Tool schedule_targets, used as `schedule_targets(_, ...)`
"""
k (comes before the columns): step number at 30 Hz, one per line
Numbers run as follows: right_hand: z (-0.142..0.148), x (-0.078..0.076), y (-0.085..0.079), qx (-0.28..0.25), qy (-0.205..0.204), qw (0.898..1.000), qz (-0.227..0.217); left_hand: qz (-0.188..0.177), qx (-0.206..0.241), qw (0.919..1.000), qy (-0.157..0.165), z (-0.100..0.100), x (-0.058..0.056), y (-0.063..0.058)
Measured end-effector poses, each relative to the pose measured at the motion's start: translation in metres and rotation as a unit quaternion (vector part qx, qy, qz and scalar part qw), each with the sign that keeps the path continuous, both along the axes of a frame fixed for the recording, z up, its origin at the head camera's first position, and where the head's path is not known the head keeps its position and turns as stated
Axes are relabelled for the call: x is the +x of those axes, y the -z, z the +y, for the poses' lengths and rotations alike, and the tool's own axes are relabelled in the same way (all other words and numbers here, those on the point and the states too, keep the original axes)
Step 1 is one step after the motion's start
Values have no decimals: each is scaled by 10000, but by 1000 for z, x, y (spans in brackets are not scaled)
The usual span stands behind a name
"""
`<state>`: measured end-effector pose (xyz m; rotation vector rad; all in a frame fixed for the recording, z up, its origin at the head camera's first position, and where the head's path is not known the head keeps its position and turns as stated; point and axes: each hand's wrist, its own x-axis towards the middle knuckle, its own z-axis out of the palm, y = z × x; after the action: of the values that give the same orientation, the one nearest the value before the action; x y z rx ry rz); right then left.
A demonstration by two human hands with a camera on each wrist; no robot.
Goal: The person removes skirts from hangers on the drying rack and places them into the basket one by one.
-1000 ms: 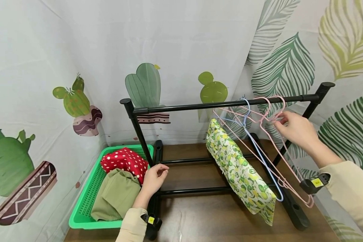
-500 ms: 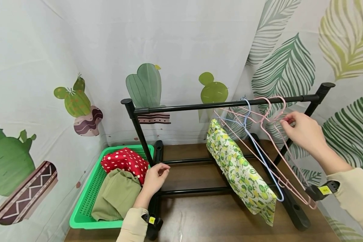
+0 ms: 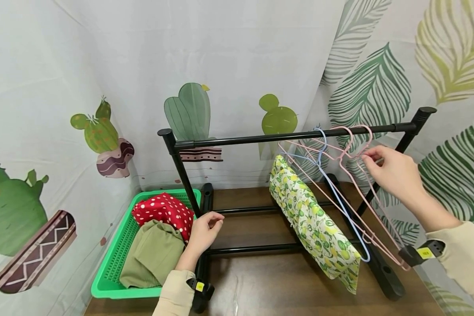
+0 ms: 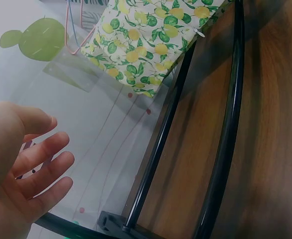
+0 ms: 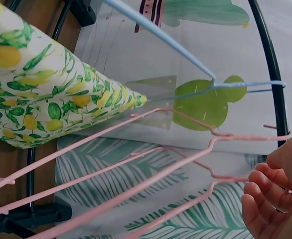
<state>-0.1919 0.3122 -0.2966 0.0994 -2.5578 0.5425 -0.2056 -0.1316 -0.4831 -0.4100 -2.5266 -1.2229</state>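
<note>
My left hand [image 3: 204, 232], fingers loosely bent and holding nothing, is beside the rack's left post, near the green basket [image 3: 114, 259]. The left wrist view shows the same hand [image 4: 34, 164] with nothing between its fingers. My right hand [image 3: 395, 169] is by the neck of the rightmost pink hanger [image 3: 375, 197]; its fingers are loosely curled. In the right wrist view the hand [image 5: 278, 194] partly covers that hanger's hook, and no clear grip shows. Another pink hanger [image 3: 345, 169] and a blue hanger [image 3: 339, 202] bearing a lemon-print cloth [image 3: 308, 219] hang from the black rack [image 3: 256, 139].
A red polka-dot cloth [image 3: 163, 213] and an olive-green cloth [image 3: 154, 254] lie in the basket. The rack's lower bars [image 3: 256, 249] and feet stand on a brown wooden table [image 3: 260, 285]. Patterned curtains [image 3: 237, 52] rise behind and at both sides.
My right hand drew slightly right, away from the rightmost pink hanger's neck, then came a little back towards it. The left hand has hardly moved. The lemon-print cloth hangs where it was.
</note>
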Motion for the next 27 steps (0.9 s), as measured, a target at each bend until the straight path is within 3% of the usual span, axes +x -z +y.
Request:
schedule_targets(7, -12, 0, -1, 187, -330, 9991, 194, 15, -131, 9999, -23, 4, -1, -1)
schedule_targets(20, -34, -4, -3, 450, -783, 9959, -65, -369, -96, 9990, 241, 14, 0, 4)
schedule_targets(27, -47, -9, -4, 664, -1065, 9901, -635, -678, -242, 9964, 438, 18, 2, 11)
